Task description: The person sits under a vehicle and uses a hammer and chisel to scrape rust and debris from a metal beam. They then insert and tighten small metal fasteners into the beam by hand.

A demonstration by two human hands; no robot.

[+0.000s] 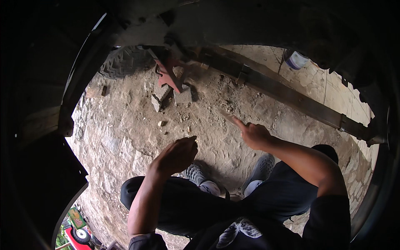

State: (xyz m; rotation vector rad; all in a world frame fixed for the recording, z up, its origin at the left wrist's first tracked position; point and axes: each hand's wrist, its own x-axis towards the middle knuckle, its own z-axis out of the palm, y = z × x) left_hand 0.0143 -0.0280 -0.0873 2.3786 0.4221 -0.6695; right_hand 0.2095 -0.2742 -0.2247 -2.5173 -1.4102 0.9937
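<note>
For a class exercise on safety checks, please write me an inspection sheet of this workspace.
Surface: rough, dusty ground with loose stones.
Things in use: thin tool, blurred, its kind unclear.
Clutter: red stand at grey blocks; brown block to their left.
Hands: right hand grips the tool; left hand curled, contents unclear.
Cables: nothing clearly seen.
Surroundings: tyre, long dark beam, white-and-purple bucket.
</note>
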